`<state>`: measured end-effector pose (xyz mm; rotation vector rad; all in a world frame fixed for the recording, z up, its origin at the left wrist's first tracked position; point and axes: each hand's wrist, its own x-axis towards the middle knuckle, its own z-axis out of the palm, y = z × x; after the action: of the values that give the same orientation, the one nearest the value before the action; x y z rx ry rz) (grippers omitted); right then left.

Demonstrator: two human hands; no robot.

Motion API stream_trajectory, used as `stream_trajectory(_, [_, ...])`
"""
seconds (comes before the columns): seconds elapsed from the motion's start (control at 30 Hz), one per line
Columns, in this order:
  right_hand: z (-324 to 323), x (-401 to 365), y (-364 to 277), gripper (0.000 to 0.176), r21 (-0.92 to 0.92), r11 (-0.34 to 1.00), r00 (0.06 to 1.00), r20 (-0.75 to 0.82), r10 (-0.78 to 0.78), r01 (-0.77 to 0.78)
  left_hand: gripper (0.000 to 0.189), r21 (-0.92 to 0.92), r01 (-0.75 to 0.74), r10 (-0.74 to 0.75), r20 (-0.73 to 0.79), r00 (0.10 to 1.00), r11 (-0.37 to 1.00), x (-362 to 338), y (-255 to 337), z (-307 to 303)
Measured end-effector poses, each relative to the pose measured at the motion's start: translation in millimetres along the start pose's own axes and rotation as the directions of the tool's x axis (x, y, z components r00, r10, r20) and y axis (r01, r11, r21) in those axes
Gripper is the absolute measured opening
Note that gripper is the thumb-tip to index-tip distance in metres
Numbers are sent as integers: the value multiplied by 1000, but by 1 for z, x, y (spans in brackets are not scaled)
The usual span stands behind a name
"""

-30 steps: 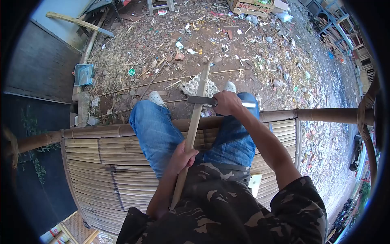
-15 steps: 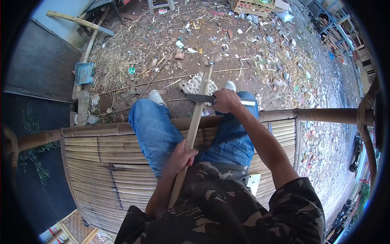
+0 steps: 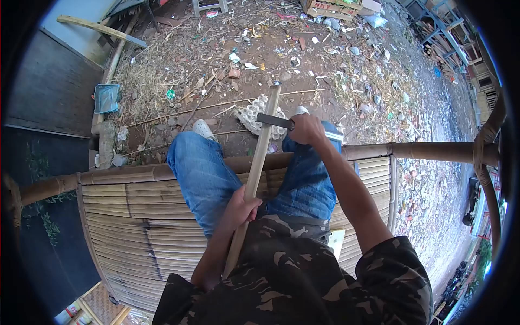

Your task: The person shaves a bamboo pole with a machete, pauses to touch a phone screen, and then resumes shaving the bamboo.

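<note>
A long squared wooden stick slants up from beside my waist, between my knees, to a point over the ground. My left hand is wrapped around its lower part, close to my lap. My right hand grips a flat, dark, blade-like tool, which lies crosswise over the stick near its upper end. A pale, shiny end shows on the other side of that fist, above my right knee. Exactly what kind of tool it is I cannot tell.
I sit on a bamboo slat bench with a bamboo rail at its front. Ahead, an egg tray lies on littered ground. A blue basket stands left, a wooden crate at the back. A phone-like pale object is beside my hip.
My right hand and the dark tool have moved slightly along the stick toward its far end, and less of the blade sticks out past it. The left hand keeps its hold.
</note>
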<state>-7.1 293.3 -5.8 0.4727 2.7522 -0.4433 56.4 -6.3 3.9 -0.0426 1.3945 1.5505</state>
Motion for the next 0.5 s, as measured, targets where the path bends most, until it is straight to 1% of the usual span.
stream_trajectory(0.07, [0, -25, -6, 29, -19, 1000, 999, 43, -19, 20, 24, 45, 49, -48, -12, 999, 998, 2, 3, 1])
stream_trajectory(0.13, [-2, -45, -13, 26, -64, 991, 988, 106, -112, 119, 24, 42, 47, -47, 0, 999, 998, 2, 6, 1])
stream_trajectory(0.23, [-12, -59, -21, 24, -14, 994, 989, 103, -103, 105, 26, 32, 37, -39, 43, 998, 999, 2, 5, -2])
stream_trajectory(0.3, [-11, -46, -12, 27, -21, 996, 993, 83, -86, 88, 29, -35, 3, 0, 87, 996, 999, -4, 6, -2])
stream_trajectory(0.33, [-13, -32, -4, 28, 52, 999, 1000, 13, -9, 8, 29, -29, 4, -1, 89, 996, 1000, -9, 7, 0])
stream_trajectory(0.37, [-14, -19, 3, 30, 131, 989, 996, -58, 71, -63, 30, -89, 37, -28, 103, 994, 995, -14, 10, 1])
stream_trajectory(0.4, [-13, -10, 9, 30, 136, 989, 995, -67, 69, -59, 31, -152, 70, -53, 115, 992, 986, -17, 13, 2])
stream_trajectory(0.47, [-10, 4, 13, 32, 103, 994, 1000, -5, 23, -23, 30, -129, 61, -48, 101, 994, 990, -13, 8, 0])
stream_trajectory(0.5, [-10, 2, 8, 32, 102, 995, 1000, -6, 11, -10, 29, -117, 56, -46, 93, 995, 992, -11, 6, -1])
